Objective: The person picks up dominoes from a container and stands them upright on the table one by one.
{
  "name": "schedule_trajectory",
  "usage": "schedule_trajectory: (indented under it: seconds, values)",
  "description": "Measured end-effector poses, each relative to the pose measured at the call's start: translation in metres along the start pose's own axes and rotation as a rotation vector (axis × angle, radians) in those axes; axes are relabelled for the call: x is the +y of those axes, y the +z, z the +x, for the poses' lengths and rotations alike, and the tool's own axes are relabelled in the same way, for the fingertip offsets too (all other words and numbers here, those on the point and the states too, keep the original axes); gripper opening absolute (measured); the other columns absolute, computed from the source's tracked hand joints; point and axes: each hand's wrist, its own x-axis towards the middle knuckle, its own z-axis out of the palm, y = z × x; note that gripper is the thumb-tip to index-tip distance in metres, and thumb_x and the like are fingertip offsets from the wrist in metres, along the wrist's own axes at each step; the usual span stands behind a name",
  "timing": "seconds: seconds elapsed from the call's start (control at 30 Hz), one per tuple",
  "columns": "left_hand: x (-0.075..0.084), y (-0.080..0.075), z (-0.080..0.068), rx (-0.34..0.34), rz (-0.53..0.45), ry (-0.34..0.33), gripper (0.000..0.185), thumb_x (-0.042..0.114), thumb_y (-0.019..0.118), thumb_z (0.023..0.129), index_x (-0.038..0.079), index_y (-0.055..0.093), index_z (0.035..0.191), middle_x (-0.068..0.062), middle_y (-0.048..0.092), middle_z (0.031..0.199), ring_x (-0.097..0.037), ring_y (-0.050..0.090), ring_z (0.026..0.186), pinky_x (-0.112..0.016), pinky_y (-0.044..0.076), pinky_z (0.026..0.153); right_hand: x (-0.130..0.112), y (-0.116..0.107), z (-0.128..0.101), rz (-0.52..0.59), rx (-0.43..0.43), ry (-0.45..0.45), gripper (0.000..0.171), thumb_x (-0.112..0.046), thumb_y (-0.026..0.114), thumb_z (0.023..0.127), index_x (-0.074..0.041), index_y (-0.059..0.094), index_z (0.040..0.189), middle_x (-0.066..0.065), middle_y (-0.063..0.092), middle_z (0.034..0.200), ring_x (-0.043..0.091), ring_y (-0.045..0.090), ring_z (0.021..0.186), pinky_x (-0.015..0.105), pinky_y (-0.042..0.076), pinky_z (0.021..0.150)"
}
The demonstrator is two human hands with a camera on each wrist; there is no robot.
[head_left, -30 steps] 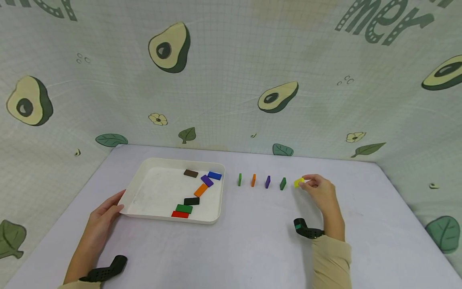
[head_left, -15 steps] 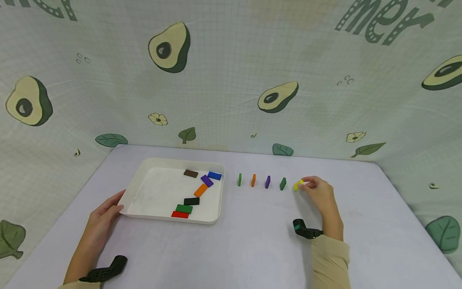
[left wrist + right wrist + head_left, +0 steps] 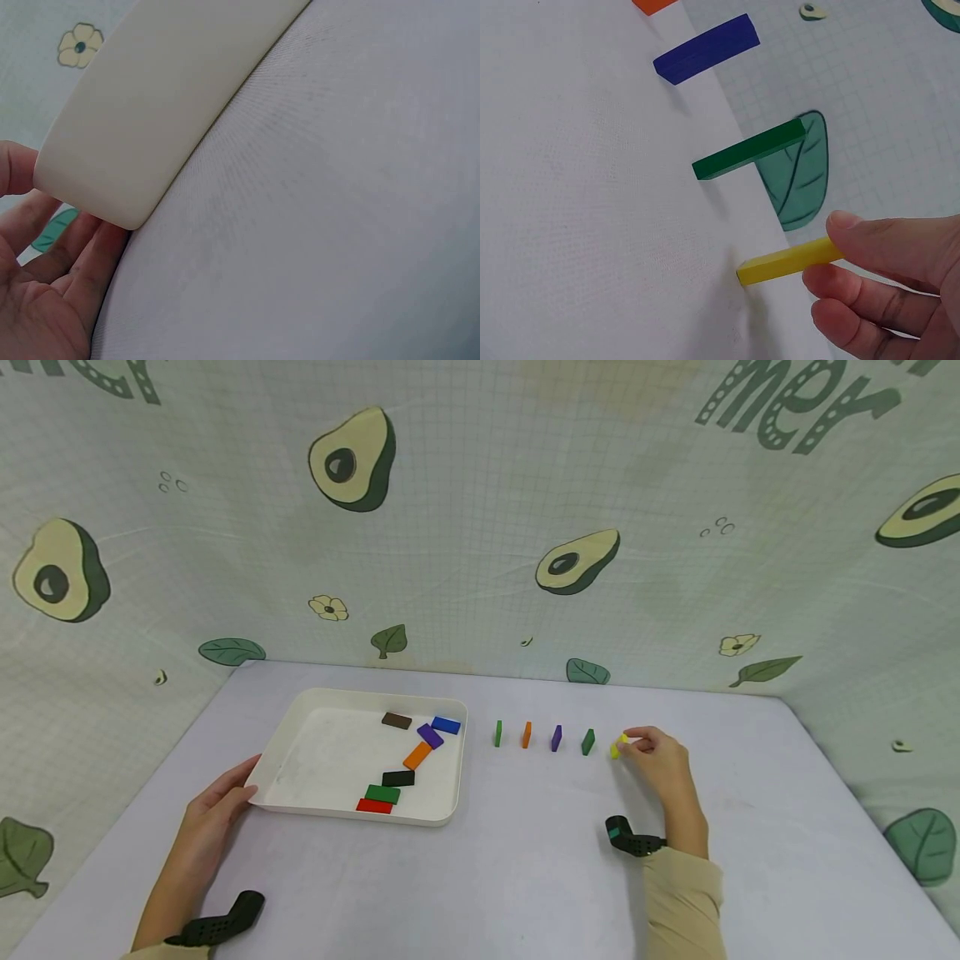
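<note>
I see the right hand (image 3: 662, 764) pinching a yellow block (image 3: 784, 264) at three o'clock from the dark green block (image 3: 588, 742), the left hand (image 3: 213, 810) gripping the white tray (image 3: 322, 747) at its eight o'clock corner

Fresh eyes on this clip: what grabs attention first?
Probably the yellow block, pinched in the right hand at the right end of four spaced, standing blocks. Left of them, the left hand grips a white tray holding seven coloured blocks. Large avocados dot the backdrop beyond the table.
</note>
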Motion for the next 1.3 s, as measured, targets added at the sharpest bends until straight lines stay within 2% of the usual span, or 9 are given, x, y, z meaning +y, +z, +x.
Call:
schedule_trajectory:
  seconds: [0.43,0.67,0.97,1.17,1.3]
  values:
    - [0.0003,0.0,-0.0007,-0.004,0.012,0.01,0.056,0.033,0.054,0.094,0.016,0.035,0.144,0.012,0.036,0.146,0.018,0.042,0.109,0.0,0.036,0.081,-0.0019,0.0035,-0.0003,0.032,0.001,0.041,0.033,-0.021,0.06,0.091,-0.001,0.059,0.117,0.018,0.062,0.095,0.025,0.054,0.085,0.025,0.039,0.065]
    - [-0.0005,0.0005,-0.0014,-0.007,-0.005,0.038,0.054,0.03,0.054,0.094,0.014,0.037,0.143,0.013,0.041,0.142,0.017,0.044,0.108,0.0,0.037,0.081,-0.001,0.0042,0.0007,0.029,0.016,0.018,0.033,-0.021,0.062,0.09,-0.001,0.06,0.115,0.017,0.063,0.092,0.022,0.054,0.08,0.025,0.039,0.064]
    - [-0.0001,0.0004,-0.0009,0.0,0.003,0.023,0.055,0.031,0.055,0.094,0.014,0.037,0.144,0.015,0.041,0.14,0.017,0.043,0.107,0.0,0.036,0.081,-0.001,0.0031,0.0001,0.019,0.008,0.011,0.034,-0.023,0.061,0.09,-0.002,0.06,0.117,0.016,0.063,0.093,0.023,0.055,0.083,0.025,0.039,0.065]
    - [0.0004,0.0003,0.0001,0.014,0.045,-0.014,0.057,0.035,0.053,0.094,0.017,0.034,0.145,0.011,0.034,0.147,0.017,0.04,0.11,0.0,0.036,0.081,-0.0016,0.0009,-0.0011,0.013,-0.003,-0.001,0.035,-0.024,0.061,0.09,-0.003,0.06,0.117,0.017,0.063,0.095,0.024,0.055,0.084,0.025,0.039,0.065]
    - [0.0003,0.0003,0.0002,0.014,0.043,-0.009,0.056,0.035,0.053,0.094,0.017,0.035,0.145,0.012,0.035,0.147,0.017,0.039,0.111,0.0,0.035,0.081,-0.0015,-0.0008,-0.0014,0.004,0.0,-0.014,0.036,-0.026,0.06,0.091,-0.003,0.06,0.118,0.018,0.063,0.096,0.025,0.056,0.086,0.025,0.04,0.066]
